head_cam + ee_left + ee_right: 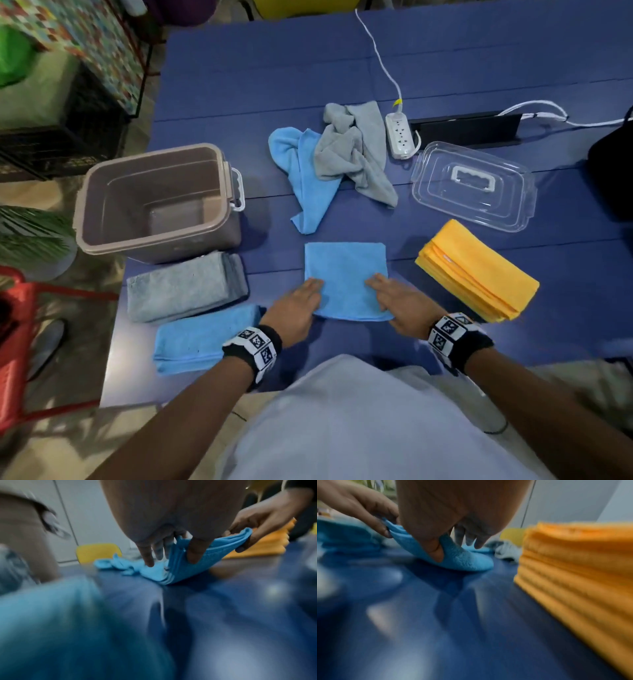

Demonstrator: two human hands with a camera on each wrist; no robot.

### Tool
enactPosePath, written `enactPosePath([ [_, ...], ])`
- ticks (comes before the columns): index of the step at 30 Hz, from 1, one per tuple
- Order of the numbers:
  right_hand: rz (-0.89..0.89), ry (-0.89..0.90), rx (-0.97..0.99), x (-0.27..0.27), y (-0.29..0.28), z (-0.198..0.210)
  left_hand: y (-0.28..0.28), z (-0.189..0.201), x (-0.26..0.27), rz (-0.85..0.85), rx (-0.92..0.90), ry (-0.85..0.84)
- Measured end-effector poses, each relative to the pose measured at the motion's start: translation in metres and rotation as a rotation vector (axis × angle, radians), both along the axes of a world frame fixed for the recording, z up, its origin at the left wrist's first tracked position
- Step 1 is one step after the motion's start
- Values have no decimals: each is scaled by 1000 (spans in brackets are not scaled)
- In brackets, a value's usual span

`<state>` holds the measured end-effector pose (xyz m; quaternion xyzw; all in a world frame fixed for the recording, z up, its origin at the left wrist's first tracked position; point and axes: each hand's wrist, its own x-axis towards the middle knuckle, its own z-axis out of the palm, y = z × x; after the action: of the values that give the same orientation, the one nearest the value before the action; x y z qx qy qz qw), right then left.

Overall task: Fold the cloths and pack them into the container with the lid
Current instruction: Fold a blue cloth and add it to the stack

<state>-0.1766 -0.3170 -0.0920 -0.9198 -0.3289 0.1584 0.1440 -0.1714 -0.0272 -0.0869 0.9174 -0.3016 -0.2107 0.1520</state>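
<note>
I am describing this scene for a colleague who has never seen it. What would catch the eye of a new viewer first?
First, the two hands, left hand and right hand, each pinching a near corner of the folded blue cloth at the table's front centre. Next, the bright yellow stack of folded cloths to its right, below the clear lid. Then the open, empty container on the left.

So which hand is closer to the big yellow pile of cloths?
Right. The right hand grips the blue cloth just beside the yellow stack; the left hand holds its far side.
</note>
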Motion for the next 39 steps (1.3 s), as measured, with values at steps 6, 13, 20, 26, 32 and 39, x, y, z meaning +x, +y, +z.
enactPosePath([
  [6,-13,-2,20,-39,-3,-18,-11,-7,-33,-27,267,50],
  [13,39,-131,213,-31,26,0,-61,-4,-42,99,-26,83],
  [20,130,125,-151,2,3,-15,-51,-7,-45,421,-278,166],
  [26,-61,95,33,33,-3,-6,-21,8,-26,517,-496,196],
  [32,-435,4,566,80,5,57,-4,59,39,718,-771,35],
  [39,-196,-54,554,59,9,84,4,66,57,692,-949,52],
])
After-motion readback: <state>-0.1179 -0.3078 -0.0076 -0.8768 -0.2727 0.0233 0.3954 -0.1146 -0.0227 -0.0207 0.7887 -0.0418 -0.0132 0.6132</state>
